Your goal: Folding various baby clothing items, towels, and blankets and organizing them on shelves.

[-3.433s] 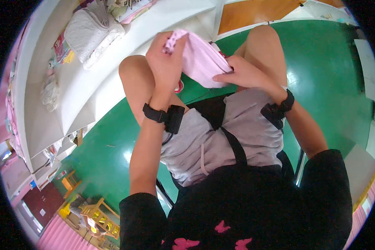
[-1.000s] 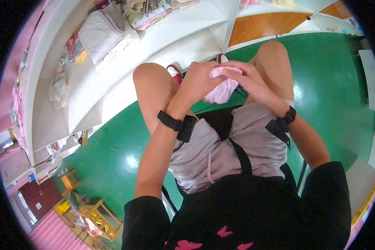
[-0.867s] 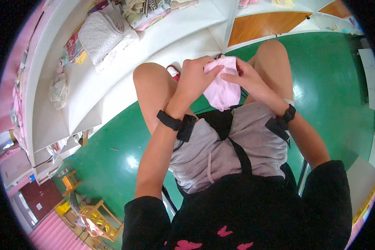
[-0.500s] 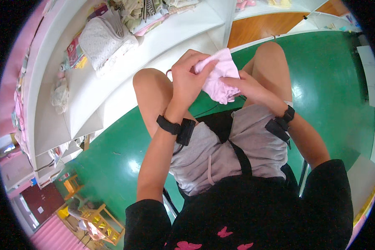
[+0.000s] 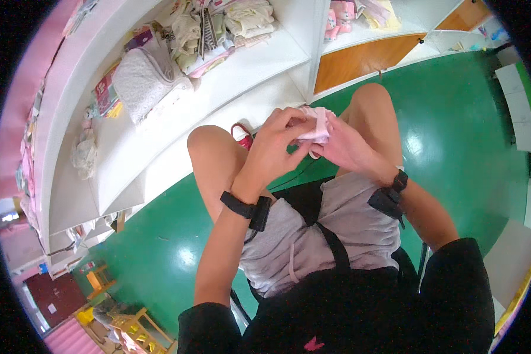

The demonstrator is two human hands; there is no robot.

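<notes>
A small pink cloth (image 5: pixel 320 126), bunched into a compact folded bundle, is held between my two hands above the gap between my knees. My left hand (image 5: pixel 282 141) grips its left side, fingers curled over the top and thumb below. On the other side, my right hand (image 5: pixel 349 146) holds it with the fingers partly hidden behind the fabric. Which kind of cloth item it is cannot be made out. Each wrist wears a black strap with a small box, the left one (image 5: pixel 248 211) and the right one (image 5: pixel 389 197).
White shelving (image 5: pixel 242 82) curves across the front and left, holding a folded white lace cloth (image 5: pixel 141 79) and stacked fabrics (image 5: pixel 248 23). A wooden panel (image 5: pixel 366 59) stands ahead. Green floor (image 5: pixel 454 135) surrounds my seat. Wooden chairs (image 5: pixel 138 330) stand at lower left.
The pink cloth was spread out and hanging; now it is gathered into a smaller folded bundle. My hands have come closer together and lower in view. A red shoe now shows below.
</notes>
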